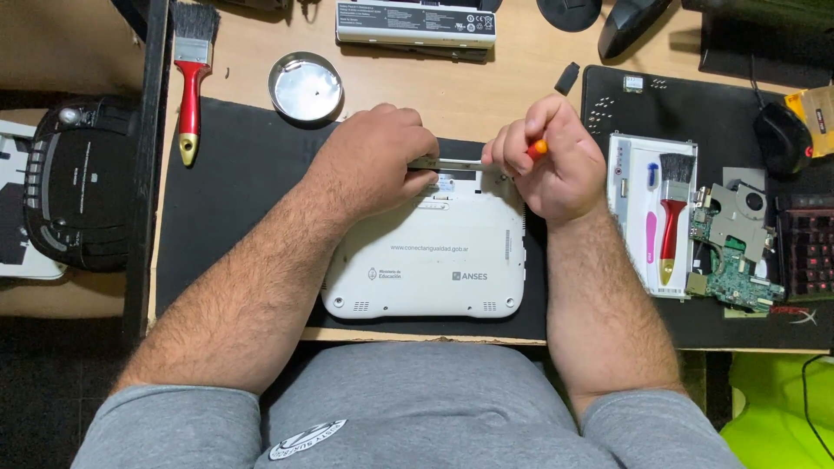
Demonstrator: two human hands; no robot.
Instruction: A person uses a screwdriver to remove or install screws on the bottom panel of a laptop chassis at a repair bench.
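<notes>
White laptop (426, 260): left hand (378, 161) pressing edge; right hand (556, 161) grip clamped on screwdriver (538, 148).

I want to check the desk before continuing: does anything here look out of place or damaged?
Nothing looks spilled or broken. The white laptop lies upside down, and a bare green circuit board sits loose beside the white tray on the right.

White netbook (426, 260) underside, grey print; black mat (234, 187); orange-handled screwdriver (538, 148); red-handled paintbrush (191, 82), gold ferrule, black bristles; silver round dish (306, 85); green circuit board (730, 252); pink toothbrush (651, 230).
</notes>
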